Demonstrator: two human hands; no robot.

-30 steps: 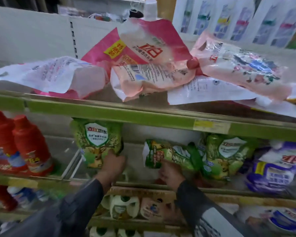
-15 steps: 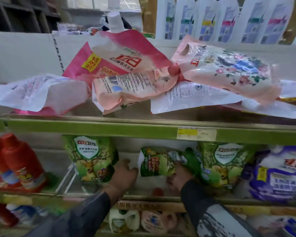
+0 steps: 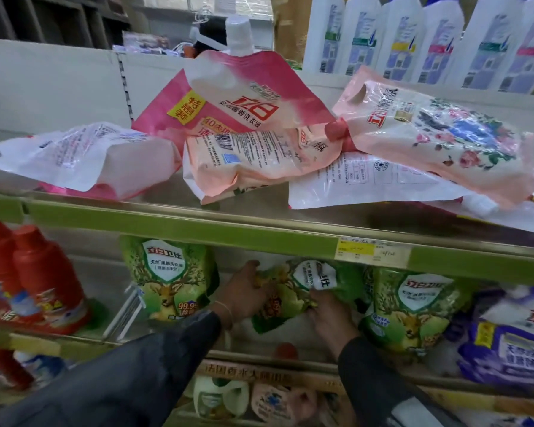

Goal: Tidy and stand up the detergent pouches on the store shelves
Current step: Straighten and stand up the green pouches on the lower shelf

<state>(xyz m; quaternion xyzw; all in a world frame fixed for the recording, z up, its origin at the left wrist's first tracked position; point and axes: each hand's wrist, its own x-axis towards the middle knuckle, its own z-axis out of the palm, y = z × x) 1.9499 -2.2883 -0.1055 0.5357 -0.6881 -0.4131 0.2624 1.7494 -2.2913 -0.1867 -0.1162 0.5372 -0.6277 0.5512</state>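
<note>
On the lower shelf, my left hand (image 3: 244, 291) and my right hand (image 3: 329, 315) both grip a tilted green detergent pouch (image 3: 309, 288), one on each side of it. An upright green pouch (image 3: 167, 275) stands to its left and another green pouch (image 3: 410, 306) leans to its right. On the upper shelf (image 3: 259, 223) several pink and white pouches lie flat in a heap: a pink spouted pouch (image 3: 244, 97), a pale pink pouch (image 3: 259, 158), a floral pouch (image 3: 438, 134) and a white pouch (image 3: 84, 155).
Red detergent bottles (image 3: 40, 282) stand at the left of the lower shelf, a purple pouch (image 3: 512, 340) at the right. White bottles (image 3: 429, 38) line the back top. A wire divider (image 3: 127, 312) sits beside the upright green pouch. More products fill the shelf below.
My left hand left the upright green pouch and moved right onto the middle green pouch. Both hands have turned that pouch from lying sideways toward upright.
</note>
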